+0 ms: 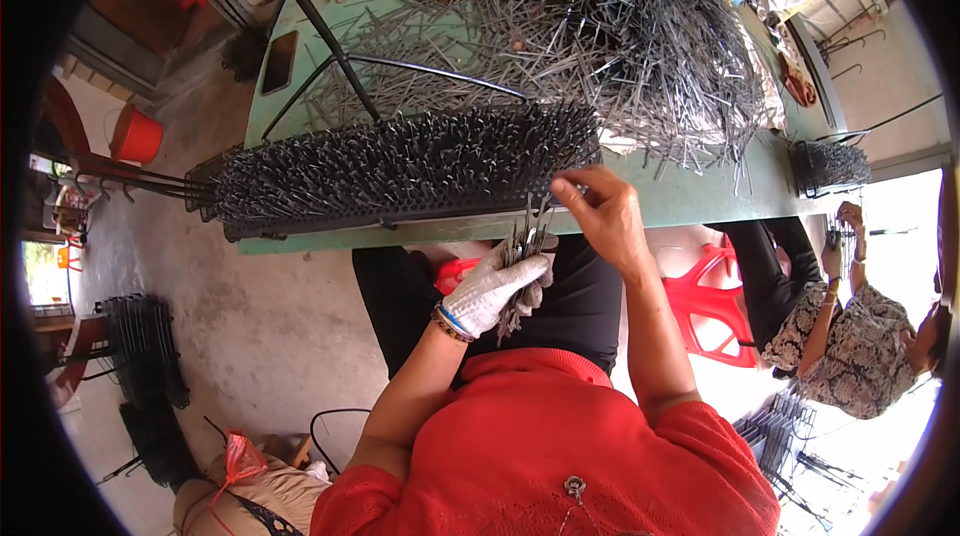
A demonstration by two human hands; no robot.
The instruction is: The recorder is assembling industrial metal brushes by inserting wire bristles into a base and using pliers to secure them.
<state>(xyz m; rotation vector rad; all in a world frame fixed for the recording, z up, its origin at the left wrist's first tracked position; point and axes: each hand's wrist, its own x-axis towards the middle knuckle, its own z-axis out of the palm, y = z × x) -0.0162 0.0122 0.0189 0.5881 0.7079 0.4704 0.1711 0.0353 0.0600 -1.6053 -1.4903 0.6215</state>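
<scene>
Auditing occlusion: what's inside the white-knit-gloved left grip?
The left grip holds a bundle of thin, dark grey, metal-looking strips, sticking out above and below. Its middle is covered by the glove, so the strip count can't be told.

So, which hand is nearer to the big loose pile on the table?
Right. The right hand is in front of the pile; the left hand is farther back, over the lap.

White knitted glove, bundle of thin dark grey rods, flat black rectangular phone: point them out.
White knitted glove (484, 296), head view: between cuff and thumb.
Bundle of thin dark grey rods (523, 244), head view: upper part.
Flat black rectangular phone (279, 63), head view: middle.
</scene>
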